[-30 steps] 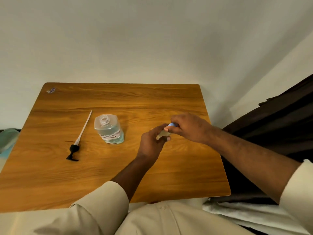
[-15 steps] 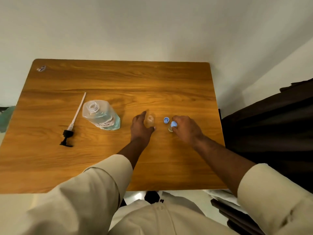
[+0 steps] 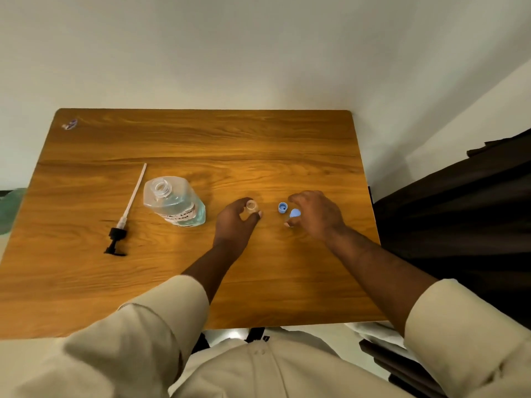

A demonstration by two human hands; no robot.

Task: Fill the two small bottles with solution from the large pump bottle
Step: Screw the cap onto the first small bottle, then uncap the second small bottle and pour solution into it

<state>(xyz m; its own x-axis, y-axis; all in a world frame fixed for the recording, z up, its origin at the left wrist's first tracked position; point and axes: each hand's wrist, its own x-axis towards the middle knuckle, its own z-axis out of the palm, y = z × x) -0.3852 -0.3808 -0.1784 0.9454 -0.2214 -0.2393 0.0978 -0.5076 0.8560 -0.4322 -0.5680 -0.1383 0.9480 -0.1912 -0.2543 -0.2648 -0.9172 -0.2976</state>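
Observation:
The large clear bottle (image 3: pixel 175 203) stands on the wooden table (image 3: pixel 201 139) with its neck open and blue liquid low inside. Its black pump with a white tube (image 3: pixel 126 214) lies to its left. My left hand (image 3: pixel 237 225) holds an uncapped small clear bottle (image 3: pixel 251 206) upright on the table, thumb and fingers round it. A loose blue cap (image 3: pixel 283 207) lies just right of it. My right hand (image 3: pixel 316 215) curls over a second small bottle with a blue cap (image 3: pixel 294 213), thumb at its base; its body is mostly hidden.
A small wrapper-like scrap (image 3: pixel 69 124) lies at the table's far left corner. Dark fabric (image 3: pixel 459 211) hangs beyond the right edge. The wall stands right behind the table. My cream sleeves fill the near edge.
One second ago both hands held one small bottle together above the table. Since then the blue cap came off and lies on the table, the left hand set the bottle down, and the right hand moved onto the second bottle.

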